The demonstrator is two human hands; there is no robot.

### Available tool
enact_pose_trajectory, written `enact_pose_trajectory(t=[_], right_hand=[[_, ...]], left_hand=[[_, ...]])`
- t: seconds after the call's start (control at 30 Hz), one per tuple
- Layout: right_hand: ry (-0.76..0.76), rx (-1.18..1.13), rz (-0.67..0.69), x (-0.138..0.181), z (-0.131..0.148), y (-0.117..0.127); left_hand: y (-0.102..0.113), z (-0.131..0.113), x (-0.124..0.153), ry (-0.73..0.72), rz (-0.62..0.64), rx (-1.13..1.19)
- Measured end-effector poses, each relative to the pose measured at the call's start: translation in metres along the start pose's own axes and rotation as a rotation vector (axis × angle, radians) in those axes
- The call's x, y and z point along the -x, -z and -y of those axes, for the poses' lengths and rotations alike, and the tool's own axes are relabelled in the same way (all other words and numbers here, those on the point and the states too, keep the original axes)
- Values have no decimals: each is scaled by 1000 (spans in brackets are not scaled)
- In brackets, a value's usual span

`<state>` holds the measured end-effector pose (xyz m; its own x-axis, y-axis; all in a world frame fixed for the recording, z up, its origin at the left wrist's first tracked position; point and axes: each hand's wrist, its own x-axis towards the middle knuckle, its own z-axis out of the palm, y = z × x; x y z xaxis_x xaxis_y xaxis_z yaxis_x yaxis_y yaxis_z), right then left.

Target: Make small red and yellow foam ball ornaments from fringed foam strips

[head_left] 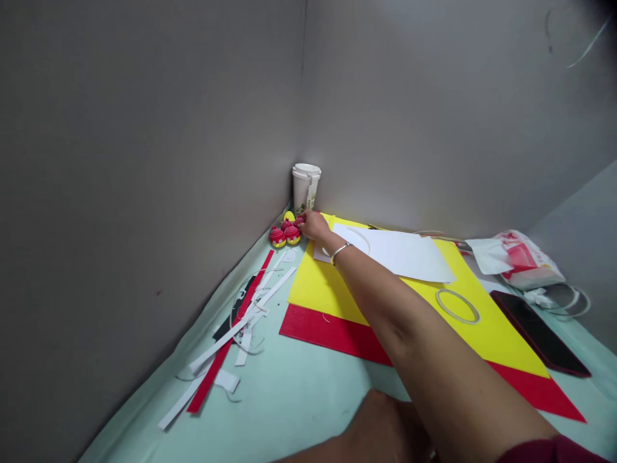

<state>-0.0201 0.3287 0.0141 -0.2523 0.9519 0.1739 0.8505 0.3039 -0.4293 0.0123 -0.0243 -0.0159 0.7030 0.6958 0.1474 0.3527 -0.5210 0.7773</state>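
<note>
My right hand point(315, 225) reaches to the far corner of the table, its fingers closed round a small red round ornament point(299, 222). Beside it sit several similar ornaments point(292, 235), red on top with yellow below and white dots, and one yellow one point(288, 217) behind them. Just behind the fingers stands a white lidded cup point(305, 186). At the bottom edge is my left hand point(380, 424), bent at the knuckles; my right forearm and the frame's edge hide its fingers, so its grip cannot be made out.
Red point(332, 331) and yellow point(328, 289) sheets lie under white paper point(409, 257), with a clear ring point(457, 306) on top. Cut strips point(231, 341) are at left. A dark phone or tablet point(537, 331) and a tissue pack point(527, 260) lie right. Grey walls meet behind.
</note>
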Motion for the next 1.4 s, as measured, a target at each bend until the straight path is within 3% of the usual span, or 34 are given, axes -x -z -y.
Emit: enact_pose_trajectory(t=[0.17, 0.37, 0.5, 0.83, 1.4], right_hand=[[-10, 28, -21, 3, 1, 4], [13, 42, -50, 11, 0, 20], [67, 25, -5, 20, 5, 26], [89, -17, 97, 35, 23, 11], [13, -66, 78, 41, 25, 6]], left_hand=[[2, 0, 0, 4, 22, 4], [10, -5, -3, -19, 96, -167], [12, -7, -5, -16, 130, -210], [15, -8, -4, -25, 147, -233], [7, -2, -3, -83, 86, -271]])
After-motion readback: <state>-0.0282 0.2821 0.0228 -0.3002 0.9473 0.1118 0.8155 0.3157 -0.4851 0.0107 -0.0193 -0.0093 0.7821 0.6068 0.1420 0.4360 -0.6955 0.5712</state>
